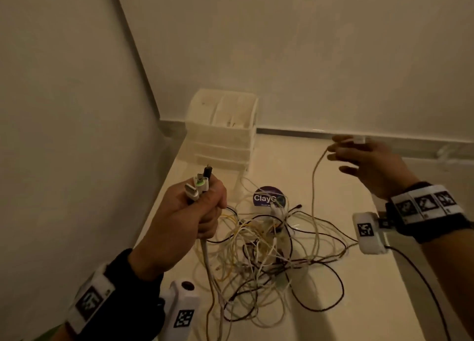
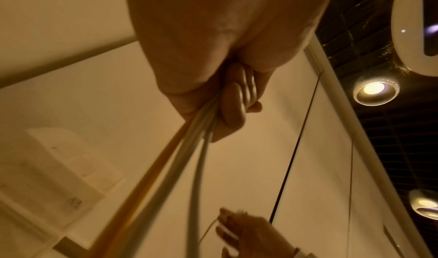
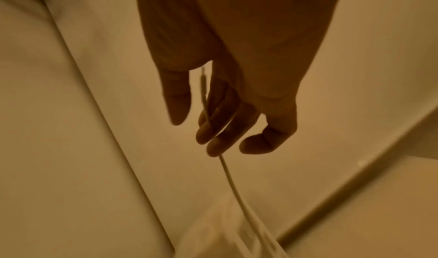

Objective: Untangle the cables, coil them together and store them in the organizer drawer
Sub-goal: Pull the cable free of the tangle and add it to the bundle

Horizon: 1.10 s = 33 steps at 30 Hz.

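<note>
A tangle of white, yellow and black cables (image 1: 269, 243) lies on the pale table (image 1: 359, 289). My left hand (image 1: 202, 207) is raised in a fist round several cable ends, their connectors (image 1: 198, 185) sticking up out of it. In the left wrist view, the cables (image 2: 189, 149) hang down from the curled fingers (image 2: 233, 110). My right hand (image 1: 341, 156) is lifted at the right. It holds a white cable (image 1: 314, 187) between its fingers, the plug (image 1: 357, 139) above them. That cable (image 3: 228, 177) drops to the tangle. The white organizer (image 1: 220, 133) stands in the corner, drawers closed.
A round dark sticker (image 1: 268, 197) lies on the table behind the tangle. Walls close in on the left and at the back. A black camera lead (image 1: 420, 284) trails from my right wrist across the table's right side.
</note>
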### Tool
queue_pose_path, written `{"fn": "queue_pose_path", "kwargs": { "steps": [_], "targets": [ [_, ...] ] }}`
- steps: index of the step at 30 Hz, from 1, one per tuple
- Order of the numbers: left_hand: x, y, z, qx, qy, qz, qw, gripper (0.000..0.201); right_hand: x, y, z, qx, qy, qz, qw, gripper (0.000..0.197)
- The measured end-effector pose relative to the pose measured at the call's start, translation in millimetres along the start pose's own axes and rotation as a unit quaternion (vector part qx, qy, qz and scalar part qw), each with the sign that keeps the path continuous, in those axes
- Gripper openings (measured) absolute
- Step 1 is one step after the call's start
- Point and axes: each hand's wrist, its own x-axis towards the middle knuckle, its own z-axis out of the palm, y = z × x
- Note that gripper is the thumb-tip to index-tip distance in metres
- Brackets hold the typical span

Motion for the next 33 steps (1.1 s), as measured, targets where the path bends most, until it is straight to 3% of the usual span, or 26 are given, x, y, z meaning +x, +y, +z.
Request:
{"fn": "queue_pose_path", "kwargs": {
  "steps": [5,9,11,13,15,19,25,30,33],
  "targets": [
    [-1.1,8.4,-8.6,-0.023,-0.015,0.022,0.999,0.028,-28.4,-78.9,14.9,0.054,0.036,-0.144,0.987,0.013],
    [-1.2,15.5,-10.6,-0.037,0.03,0.023,0.999,0.031,-52.4,-104.7,46.9,0.143,-0.043,-0.132,0.98,0.025],
    [-1.1,16.1,-10.5,-0.017,0.053,0.04,0.998,0.032,-70.0,-89.1,81.3,0.095,-0.083,-0.104,0.986,0.026],
    [-0.7,13.3,-10.3,-0.003,0.065,0.031,0.997,0.031,-90.0,-58.0,119.9,-0.02,-0.093,-0.096,0.991,0.026],
    [-2.6,9.5,-10.9,-0.01,0.077,-0.005,0.997,0.03,-112.0,-30.4,155.6,-0.102,-0.086,-0.103,0.986,0.024],
    [-10.4,-1.7,-14.6,0.0,0.109,-0.035,0.993,0.022,-139.0,-2.6,201.5,-0.157,-0.04,-0.15,0.975,0.025],
    [-15.4,-8.2,-13.6,0.058,0.092,-0.008,0.994,0.013,-154.6,1.3,226.5,-0.238,0.011,-0.219,0.946,0.021],
    [-16.6,-11.0,-13.1,0.109,0.128,0.023,0.986,0.026,-158.6,11.7,229.0,-0.257,0.003,-0.259,0.931,0.015],
    [-14.2,-7.8,-18.8,0.093,0.147,0.038,0.984,0.034,-161.6,27.6,224.3,-0.267,0.004,-0.255,0.929,0.025]
  ]
}}
